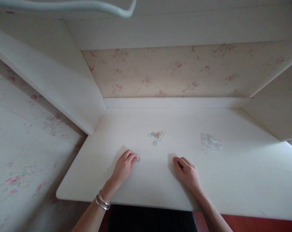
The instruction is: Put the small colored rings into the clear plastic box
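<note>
Left hand point(124, 167): rests on the worktop point(244, 180), fingers curled together, tips pinching or pressing a small clear ring point(138, 158), likely to keep it from sliding
Right hand point(187, 173): lies flat near the front edge, fingers loosely together, holding nothing
Bangles point(101, 201): two silver bands on the left wrist
Loose rings point(156, 136): small thin bands, yellow, green and pale, scattered mid-worktop beyond both hands
Clear packet point(210, 141): flat, farther right, apart from the rings
</note>
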`<state>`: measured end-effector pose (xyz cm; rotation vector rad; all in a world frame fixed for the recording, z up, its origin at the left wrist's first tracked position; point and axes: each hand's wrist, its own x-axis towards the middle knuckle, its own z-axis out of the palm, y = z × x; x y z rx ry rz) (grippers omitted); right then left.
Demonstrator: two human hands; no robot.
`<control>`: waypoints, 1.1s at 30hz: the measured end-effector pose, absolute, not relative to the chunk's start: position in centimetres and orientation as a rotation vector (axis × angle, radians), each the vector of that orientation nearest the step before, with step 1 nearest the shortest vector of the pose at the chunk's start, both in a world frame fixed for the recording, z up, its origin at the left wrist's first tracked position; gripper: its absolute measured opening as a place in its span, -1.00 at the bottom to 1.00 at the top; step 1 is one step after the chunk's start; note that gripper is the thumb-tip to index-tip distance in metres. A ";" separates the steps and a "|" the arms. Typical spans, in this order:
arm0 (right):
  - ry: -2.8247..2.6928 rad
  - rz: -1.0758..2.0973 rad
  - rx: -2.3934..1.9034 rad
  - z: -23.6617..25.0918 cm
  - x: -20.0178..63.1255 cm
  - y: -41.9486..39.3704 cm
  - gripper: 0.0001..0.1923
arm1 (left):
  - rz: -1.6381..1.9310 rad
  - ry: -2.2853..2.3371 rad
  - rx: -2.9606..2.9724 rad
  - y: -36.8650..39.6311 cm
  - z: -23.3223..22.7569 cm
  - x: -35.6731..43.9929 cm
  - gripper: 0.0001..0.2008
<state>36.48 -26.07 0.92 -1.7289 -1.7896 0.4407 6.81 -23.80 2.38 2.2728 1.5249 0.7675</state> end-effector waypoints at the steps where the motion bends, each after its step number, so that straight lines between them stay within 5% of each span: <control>1: -1.817 0.424 -1.724 0.9 36.4 -26.2 -0.65 | 0.760 1.524 2.290 -24.2 2.1 6.7 -0.80; 33: -2.032 0.457 -1.854 1.3 36.3 -24.7 -0.66 | 0.453 1.628 2.476 -24.1 1.8 7.8 -0.78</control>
